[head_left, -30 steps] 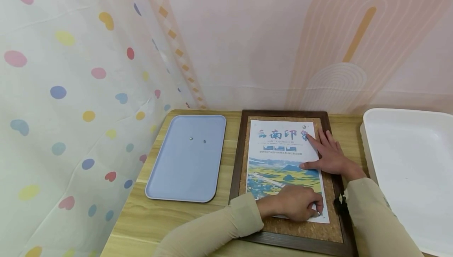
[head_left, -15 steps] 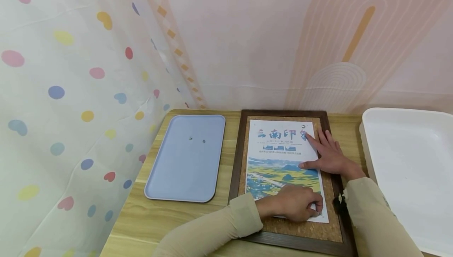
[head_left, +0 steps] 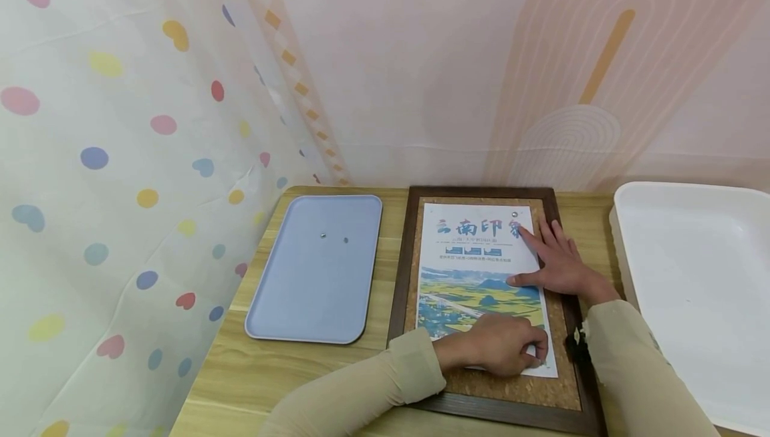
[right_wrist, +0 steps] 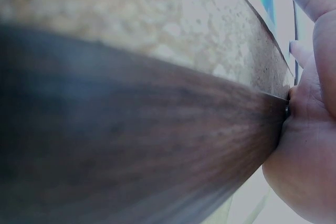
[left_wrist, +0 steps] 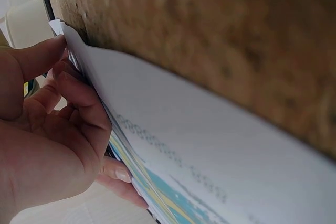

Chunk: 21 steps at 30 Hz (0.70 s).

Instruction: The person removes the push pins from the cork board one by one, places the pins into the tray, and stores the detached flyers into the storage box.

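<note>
A printed poster (head_left: 469, 250) with a landscape picture lies on a cork board (head_left: 517, 393) in a dark wooden frame (head_left: 415, 223). My left hand (head_left: 502, 343) reaches across to the poster's near right corner, fingers curled and thumb tip at the paper. Between those fingertips is what looks like a small thumbtack, mostly hidden. In the left wrist view, the poster (left_wrist: 173, 114) bulges slightly off the cork beside the thumb (left_wrist: 50, 51). My right hand (head_left: 556, 266) rests spread on the poster's right side and the frame. A silver thumbtack (head_left: 514, 214) sits above its index fingertip.
Left of the board, a pale blue tray (head_left: 301, 297) holds a silver thumbtack (head_left: 323, 236) and a small dark bit (head_left: 345, 240). A large white tray (head_left: 692, 330) stands on the right. All rest on a wooden table (head_left: 234, 370) against a patterned cloth (head_left: 409, 69).
</note>
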### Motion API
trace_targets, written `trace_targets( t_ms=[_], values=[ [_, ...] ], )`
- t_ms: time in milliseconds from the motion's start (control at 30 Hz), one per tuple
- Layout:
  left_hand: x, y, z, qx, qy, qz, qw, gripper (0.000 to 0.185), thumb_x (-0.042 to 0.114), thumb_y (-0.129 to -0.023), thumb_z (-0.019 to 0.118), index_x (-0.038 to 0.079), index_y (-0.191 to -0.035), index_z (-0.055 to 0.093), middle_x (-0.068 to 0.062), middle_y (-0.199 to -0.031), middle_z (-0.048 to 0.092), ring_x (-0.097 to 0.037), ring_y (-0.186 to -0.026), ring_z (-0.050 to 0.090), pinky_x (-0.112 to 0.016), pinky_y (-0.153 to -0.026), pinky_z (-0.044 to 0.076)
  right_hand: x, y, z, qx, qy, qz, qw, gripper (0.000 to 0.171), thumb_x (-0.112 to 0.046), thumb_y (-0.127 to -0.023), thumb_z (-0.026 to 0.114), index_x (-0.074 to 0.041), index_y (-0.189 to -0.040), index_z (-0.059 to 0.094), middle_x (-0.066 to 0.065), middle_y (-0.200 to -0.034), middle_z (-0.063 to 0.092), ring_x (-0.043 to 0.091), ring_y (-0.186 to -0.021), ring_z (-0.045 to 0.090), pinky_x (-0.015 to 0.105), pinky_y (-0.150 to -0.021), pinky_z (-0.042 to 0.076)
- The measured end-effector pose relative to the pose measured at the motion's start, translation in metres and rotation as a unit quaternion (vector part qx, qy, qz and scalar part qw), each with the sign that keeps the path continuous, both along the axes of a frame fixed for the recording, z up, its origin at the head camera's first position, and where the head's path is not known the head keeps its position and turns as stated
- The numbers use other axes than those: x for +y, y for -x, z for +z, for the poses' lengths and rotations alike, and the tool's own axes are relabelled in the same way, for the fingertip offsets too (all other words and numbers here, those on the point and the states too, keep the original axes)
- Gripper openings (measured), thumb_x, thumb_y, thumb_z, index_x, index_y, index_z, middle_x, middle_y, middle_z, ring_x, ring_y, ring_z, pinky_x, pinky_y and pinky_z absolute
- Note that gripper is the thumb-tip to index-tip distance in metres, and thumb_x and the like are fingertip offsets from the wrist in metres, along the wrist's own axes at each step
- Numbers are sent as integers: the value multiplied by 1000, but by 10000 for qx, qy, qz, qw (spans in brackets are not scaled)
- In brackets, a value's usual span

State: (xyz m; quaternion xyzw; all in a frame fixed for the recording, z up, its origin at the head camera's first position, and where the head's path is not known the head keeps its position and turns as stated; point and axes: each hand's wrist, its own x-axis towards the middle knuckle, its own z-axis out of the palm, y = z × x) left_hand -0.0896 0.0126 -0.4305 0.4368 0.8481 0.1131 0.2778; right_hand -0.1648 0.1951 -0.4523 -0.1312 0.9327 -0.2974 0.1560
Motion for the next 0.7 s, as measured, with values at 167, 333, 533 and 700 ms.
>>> trace_targets(
  t_ms=[167, 333, 533, 700],
  values=[
    [0, 0, 0, 18, 18, 3, 10000, 7, 28, -101, 57, 29, -100, 64, 14, -82, 54, 1, -65, 49, -16, -55, 37, -1, -1, 2, 11, 2, -3, 10000, 114, -57, -77, 76, -9, -159, 12, 29, -161, -14, 48, -145, -22, 71, -109, -9],
    [0, 0, 1, 23, 23, 4, 10000, 6, 28, -101, 58, 29, -100, 64, 14, -83, 54, 1, -66, 49, -16, -55, 37, -1, -1, 3, 0, 7, -13, 10000, 114, -56, -77, 76, -9, -159, 12, 29, -160, -13, 48, -145, -21, 71, -109, -10],
    [0, 0, 0, 49, 35, -21, 10000, 5, 28, -101, 58, 29, -100, 64, 14, -84, 54, 1, -67, 49, -16, -56, 37, -1, -1, 3, -1, -7, -21, 10000, 114, -57, -77, 76, -8, -159, 13, 30, -160, -13, 49, -145, -21, 71, -109, -9],
    [0, -1, -1, 28, 38, -25, 10000, 5, 28, -101, 59, 29, -100, 64, 14, -85, 54, 2, -68, 49, -16, -55, 37, -1, -2, 3, -17, 4, -35, 10000, 114, -57, -77, 76, -8, -159, 13, 30, -160, -13, 48, -145, -21, 71, -109, -10]
  ],
)
